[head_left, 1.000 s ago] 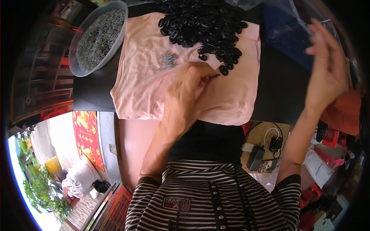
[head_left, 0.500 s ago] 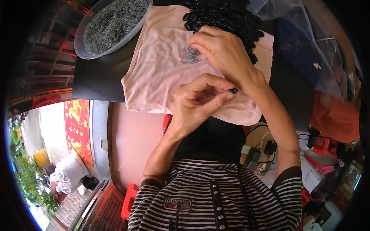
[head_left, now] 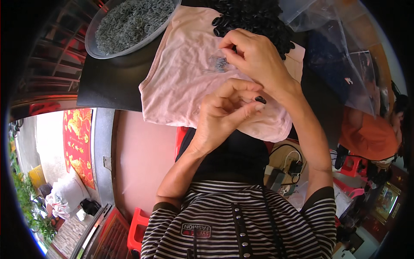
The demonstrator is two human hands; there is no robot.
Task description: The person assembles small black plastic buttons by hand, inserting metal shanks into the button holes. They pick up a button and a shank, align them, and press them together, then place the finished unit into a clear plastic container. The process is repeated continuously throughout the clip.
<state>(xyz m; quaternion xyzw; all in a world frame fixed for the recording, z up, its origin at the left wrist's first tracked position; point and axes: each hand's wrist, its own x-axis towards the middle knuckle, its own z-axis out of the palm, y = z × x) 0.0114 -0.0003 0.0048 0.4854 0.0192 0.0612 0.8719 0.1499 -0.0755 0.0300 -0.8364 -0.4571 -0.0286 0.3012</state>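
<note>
My left hand [head_left: 222,110] is raised over the near part of a pink cloth [head_left: 177,73]. Its thumb and forefinger pinch a small black ring-like part [head_left: 260,99]. Farther off, my right hand [head_left: 256,56] reaches across the cloth with thumb and forefinger pinched together; a thin metal pin seems to glint at their tips, mostly hidden. Just beside those fingertips lies a little pile of silvery pins [head_left: 220,64]. Behind the right hand a big heap of black parts [head_left: 254,19] covers the cloth's far edge.
A clear plastic tub [head_left: 95,51] full of similar pins [head_left: 129,26] stands at the far left of the black table [head_left: 108,84]. Clear plastic bags [head_left: 358,73] lie at the right. Red stools [head_left: 137,226] stand below, and an orange cloth-like thing [head_left: 366,134] is at the right.
My right fingers have lifted slightly away from the pin pile. The left thumb and forefinger have shifted a little on the black part, which has turned. The whole view has swung slightly.
</note>
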